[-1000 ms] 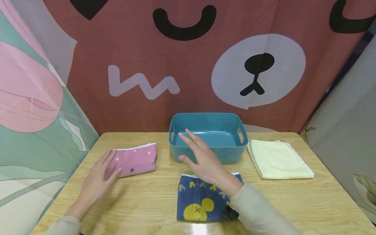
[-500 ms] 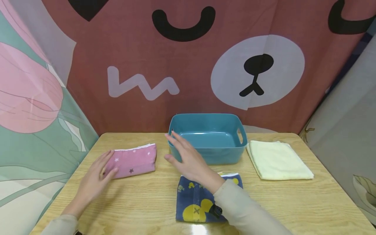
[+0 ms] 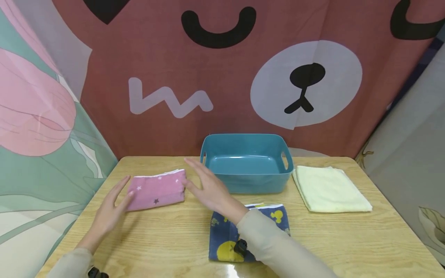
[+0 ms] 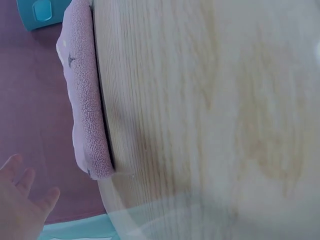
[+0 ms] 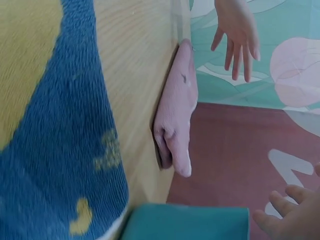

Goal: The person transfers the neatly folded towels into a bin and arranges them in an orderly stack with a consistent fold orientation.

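Observation:
A folded pink towel (image 3: 158, 190) with star prints lies at the left of the table. Beside its left end hovers my left hand (image 3: 110, 212), fingers spread; the left wrist view shows it apart from the towel (image 4: 86, 95). My right hand (image 3: 210, 191) is near the towel's right end, in front of the teal basket's (image 3: 250, 183) left corner, with its fingers extended and nothing in them. Under my right forearm lies a folded navy towel (image 3: 220, 229) with yellow prints, partly hidden by the sleeve. The right wrist view shows both hands above table level.
A folded pale yellow towel (image 3: 332, 190) lies right of the basket. The wooden table (image 3: 167, 239) ends at a printed curtain (image 3: 167, 131) behind. A small black device (image 3: 240, 247) sits at my right wrist.
My right hand has moved left from before the basket toward the pink towel's right end. My left hand has shifted slightly off the towel's left end. The towels and basket stay put.

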Demonstrator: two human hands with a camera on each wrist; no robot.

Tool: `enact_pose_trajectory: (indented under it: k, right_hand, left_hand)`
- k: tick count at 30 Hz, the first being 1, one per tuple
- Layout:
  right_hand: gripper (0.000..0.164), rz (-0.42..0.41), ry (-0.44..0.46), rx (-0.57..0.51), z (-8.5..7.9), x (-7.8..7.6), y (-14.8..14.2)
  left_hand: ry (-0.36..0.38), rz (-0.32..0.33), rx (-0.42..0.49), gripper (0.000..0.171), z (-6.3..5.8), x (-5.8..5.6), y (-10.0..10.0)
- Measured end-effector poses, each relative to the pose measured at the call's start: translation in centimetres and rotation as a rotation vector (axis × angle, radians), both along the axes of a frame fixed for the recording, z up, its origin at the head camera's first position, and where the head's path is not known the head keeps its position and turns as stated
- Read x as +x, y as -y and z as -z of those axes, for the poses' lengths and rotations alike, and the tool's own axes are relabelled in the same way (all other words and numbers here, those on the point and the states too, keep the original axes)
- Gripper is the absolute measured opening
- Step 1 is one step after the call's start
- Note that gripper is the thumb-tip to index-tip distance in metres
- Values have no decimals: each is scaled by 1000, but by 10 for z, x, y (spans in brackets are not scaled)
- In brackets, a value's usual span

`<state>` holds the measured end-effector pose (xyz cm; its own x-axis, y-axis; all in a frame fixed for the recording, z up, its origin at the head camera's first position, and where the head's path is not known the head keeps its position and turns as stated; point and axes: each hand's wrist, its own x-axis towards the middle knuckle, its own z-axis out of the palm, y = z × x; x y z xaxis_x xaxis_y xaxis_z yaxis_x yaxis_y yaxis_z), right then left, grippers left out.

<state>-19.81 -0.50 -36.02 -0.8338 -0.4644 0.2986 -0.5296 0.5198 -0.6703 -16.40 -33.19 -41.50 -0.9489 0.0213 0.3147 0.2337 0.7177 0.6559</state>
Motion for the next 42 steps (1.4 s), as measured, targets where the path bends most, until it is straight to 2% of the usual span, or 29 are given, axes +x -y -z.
enact_pose_trajectory:
  k: [7,16,28,35,42]
  right_hand:
    - [61,7,46,-48,5,-5,18]
    - [59,26,45,-83,14,-11,39]
    - [53,112,76,-251,36,-22,54]
    - [51,176,84,-266,46,-24,61]
    - [50,233,176,-308,54,-28,65]
  left_hand:
    - [-6,-16,31,57,3,-6,2]
    - [34,-39,45,59,5,-11,5]
    - [91,-58,38,61,8,-21,10]
    - [97,-91,27,64,12,-24,9]
    - [189,-132,50,70,15,-25,7]
